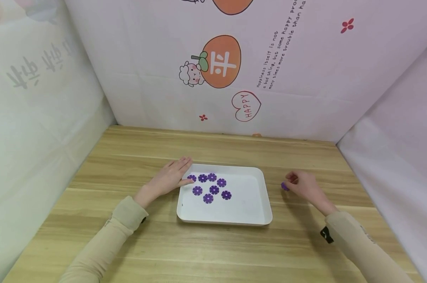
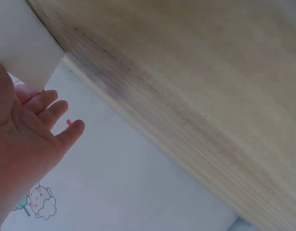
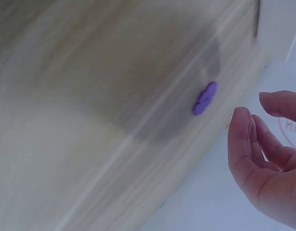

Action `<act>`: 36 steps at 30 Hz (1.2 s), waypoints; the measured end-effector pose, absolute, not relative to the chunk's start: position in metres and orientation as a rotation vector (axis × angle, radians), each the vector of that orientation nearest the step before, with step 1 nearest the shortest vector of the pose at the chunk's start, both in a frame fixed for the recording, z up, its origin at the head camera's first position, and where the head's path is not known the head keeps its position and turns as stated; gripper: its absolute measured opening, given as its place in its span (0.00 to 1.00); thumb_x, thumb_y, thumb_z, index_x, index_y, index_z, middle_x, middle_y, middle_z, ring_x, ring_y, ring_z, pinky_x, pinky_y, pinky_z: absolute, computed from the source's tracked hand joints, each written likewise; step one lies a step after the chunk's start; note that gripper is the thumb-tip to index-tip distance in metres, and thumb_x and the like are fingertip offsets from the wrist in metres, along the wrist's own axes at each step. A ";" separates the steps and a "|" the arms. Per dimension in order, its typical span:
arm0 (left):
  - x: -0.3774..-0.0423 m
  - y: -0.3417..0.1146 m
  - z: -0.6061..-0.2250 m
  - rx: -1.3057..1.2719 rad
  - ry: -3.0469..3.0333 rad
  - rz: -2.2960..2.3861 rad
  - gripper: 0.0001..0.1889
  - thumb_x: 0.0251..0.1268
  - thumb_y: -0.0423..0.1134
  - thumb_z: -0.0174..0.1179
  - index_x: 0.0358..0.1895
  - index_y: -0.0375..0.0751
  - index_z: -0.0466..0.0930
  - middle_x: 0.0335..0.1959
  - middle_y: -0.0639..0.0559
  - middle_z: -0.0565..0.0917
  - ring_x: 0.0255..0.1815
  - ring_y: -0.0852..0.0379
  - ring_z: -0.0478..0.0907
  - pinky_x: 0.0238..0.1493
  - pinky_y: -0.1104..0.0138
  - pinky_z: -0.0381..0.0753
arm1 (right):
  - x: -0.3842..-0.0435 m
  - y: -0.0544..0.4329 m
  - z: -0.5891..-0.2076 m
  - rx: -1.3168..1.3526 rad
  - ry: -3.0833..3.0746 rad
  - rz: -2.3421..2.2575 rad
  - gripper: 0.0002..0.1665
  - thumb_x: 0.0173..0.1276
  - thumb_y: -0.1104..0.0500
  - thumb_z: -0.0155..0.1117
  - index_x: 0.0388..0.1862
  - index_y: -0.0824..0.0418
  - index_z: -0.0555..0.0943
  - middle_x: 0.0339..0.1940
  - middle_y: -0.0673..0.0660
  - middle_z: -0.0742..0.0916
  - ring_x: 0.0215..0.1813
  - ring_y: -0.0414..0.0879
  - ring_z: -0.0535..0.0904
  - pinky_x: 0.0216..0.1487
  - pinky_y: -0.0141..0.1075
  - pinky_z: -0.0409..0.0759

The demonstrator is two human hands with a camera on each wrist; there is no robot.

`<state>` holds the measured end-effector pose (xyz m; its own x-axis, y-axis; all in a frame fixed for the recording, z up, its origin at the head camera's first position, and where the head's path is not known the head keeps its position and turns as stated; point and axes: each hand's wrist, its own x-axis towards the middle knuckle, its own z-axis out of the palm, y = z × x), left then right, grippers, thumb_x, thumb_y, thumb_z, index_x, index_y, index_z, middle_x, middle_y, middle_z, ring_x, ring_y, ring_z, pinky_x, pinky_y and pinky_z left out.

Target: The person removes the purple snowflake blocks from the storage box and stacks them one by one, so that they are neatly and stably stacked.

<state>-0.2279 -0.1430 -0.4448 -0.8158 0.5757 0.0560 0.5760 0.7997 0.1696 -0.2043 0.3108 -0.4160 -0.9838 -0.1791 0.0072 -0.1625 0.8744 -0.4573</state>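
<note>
Purple disc [image 1: 284, 186] lies at the tray's [image 1: 224, 221] three o'clock; right hand [image 1: 303, 186], fingertips apart, should pinch its rim; left hand [image 1: 167, 177] straight-fingered.

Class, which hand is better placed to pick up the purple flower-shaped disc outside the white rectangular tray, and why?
Probably the right hand: it is close beside that purple flower-shaped disc. The left hand is across the white rectangular tray, at its left edge.

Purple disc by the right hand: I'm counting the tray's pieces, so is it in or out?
Out. The head view shows the purple disc over the wooden table, right of the white tray, outside its wall.
</note>
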 end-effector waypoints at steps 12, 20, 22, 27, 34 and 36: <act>-0.226 -0.143 -0.446 -0.953 -2.970 -0.308 0.42 0.73 0.61 0.50 0.77 0.34 0.53 0.79 0.38 0.58 0.80 0.41 0.55 0.80 0.44 0.55 | -0.201 0.285 -0.400 -0.383 3.057 -0.727 0.12 0.66 0.62 0.66 0.44 0.70 0.82 0.37 0.64 0.89 0.38 0.54 0.87 0.35 0.40 0.86; -0.227 -0.144 -0.446 -0.949 -2.961 -0.320 0.41 0.73 0.59 0.51 0.77 0.33 0.54 0.78 0.37 0.59 0.80 0.40 0.56 0.80 0.44 0.56 | -0.201 0.271 -0.395 -0.452 3.044 -0.795 0.09 0.63 0.64 0.67 0.41 0.68 0.83 0.35 0.60 0.89 0.36 0.50 0.86 0.36 0.33 0.83; -0.227 -0.144 -0.446 -0.950 -2.959 -0.317 0.41 0.73 0.59 0.51 0.77 0.33 0.54 0.78 0.37 0.59 0.80 0.40 0.56 0.80 0.44 0.56 | -0.201 0.266 -0.394 -0.471 3.044 -0.796 0.09 0.63 0.64 0.68 0.41 0.68 0.83 0.34 0.60 0.89 0.36 0.50 0.86 0.36 0.32 0.83; -0.227 -0.144 -0.445 -0.954 -2.955 -0.323 0.41 0.73 0.59 0.51 0.77 0.33 0.54 0.78 0.37 0.59 0.80 0.40 0.56 0.80 0.44 0.56 | -0.201 0.255 -0.392 -0.525 3.039 -0.784 0.09 0.63 0.63 0.68 0.39 0.68 0.83 0.33 0.59 0.89 0.34 0.47 0.85 0.34 0.31 0.82; -0.228 -0.144 -0.447 -0.953 -2.959 -0.306 0.42 0.73 0.61 0.50 0.77 0.34 0.53 0.79 0.38 0.58 0.80 0.41 0.55 0.80 0.44 0.55 | -0.204 0.245 -0.393 -0.548 2.973 -0.828 0.08 0.64 0.63 0.68 0.40 0.67 0.83 0.34 0.59 0.88 0.35 0.46 0.83 0.33 0.28 0.81; -0.228 -0.144 -0.447 -0.951 -2.964 -0.304 0.42 0.73 0.60 0.50 0.77 0.34 0.53 0.79 0.38 0.58 0.80 0.41 0.55 0.80 0.44 0.55 | -0.204 0.242 -0.393 -0.557 2.961 -0.832 0.09 0.64 0.64 0.68 0.40 0.68 0.83 0.34 0.59 0.88 0.35 0.46 0.83 0.33 0.29 0.81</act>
<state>-0.2282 -0.1438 -0.4468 -0.8149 0.5750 0.0725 0.5777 0.7961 0.1801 -0.2042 0.2423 -0.3932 -0.9363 -0.3420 0.0794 -0.3333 0.7949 -0.5071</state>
